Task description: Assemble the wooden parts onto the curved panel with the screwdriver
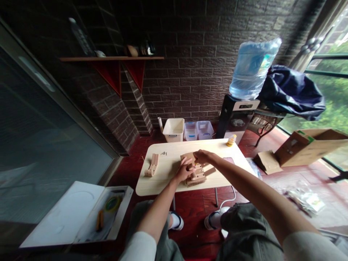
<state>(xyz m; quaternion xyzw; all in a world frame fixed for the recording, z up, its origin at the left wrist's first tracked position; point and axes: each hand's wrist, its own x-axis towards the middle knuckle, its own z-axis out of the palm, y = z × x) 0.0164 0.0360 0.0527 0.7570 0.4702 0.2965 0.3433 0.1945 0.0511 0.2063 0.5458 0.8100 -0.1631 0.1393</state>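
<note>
A light brown wooden assembly [199, 177] of joined blocks with dark holes lies on the table [174, 146], near its middle. My left hand [184, 170] grips the left side of this assembly, fingers curled over a block. Just above it, my right hand [201, 156] is closed, with its fingers pointing down at the wood; what it pinches is too small to make out. A flat brown board [188, 156] lies behind the hands, partly covered by them. Off to the left rests a separate curved wooden piece [152, 165], beside a little pile of dark small parts [163, 153].
A yellow-capped bottle [231, 140] stands at the table's far right corner. Beyond the table are a cream bin [174, 130], clear plastic boxes [205, 130] and a water dispenser [231, 119]. An open white case [119, 217] is at lower left, a cardboard box [301, 148] at right.
</note>
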